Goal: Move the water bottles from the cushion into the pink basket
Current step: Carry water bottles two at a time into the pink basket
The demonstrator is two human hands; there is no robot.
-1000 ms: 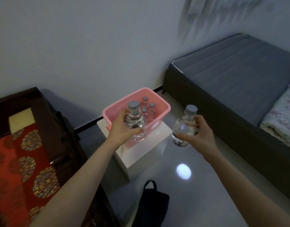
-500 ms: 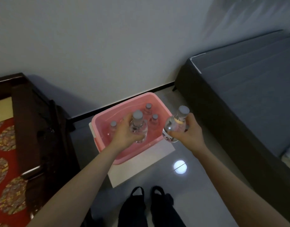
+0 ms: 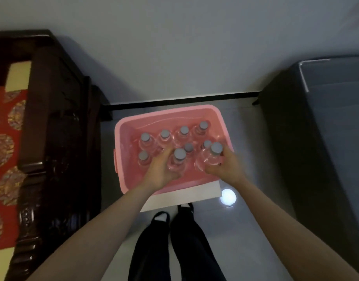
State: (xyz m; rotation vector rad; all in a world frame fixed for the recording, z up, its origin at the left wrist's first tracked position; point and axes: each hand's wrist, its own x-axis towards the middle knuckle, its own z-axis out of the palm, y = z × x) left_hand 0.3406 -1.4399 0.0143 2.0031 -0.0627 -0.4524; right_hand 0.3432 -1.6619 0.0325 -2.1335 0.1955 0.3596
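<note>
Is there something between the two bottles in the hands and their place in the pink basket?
Nothing visible. The left hand holds the left bottle and the right hand the right bottle, both inside the pink basket, at its near side. The standing bottles are close behind, not visibly underneath.

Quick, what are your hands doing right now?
Left hand: holding the front-middle bottle.
Right hand: holding the front-right bottle.

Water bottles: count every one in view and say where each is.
9 water bottles, all at the pink basket: four in the back row, one front-left, two mid-right, one gripped by the left hand, one by the right hand. More may hide under the hands.
</note>
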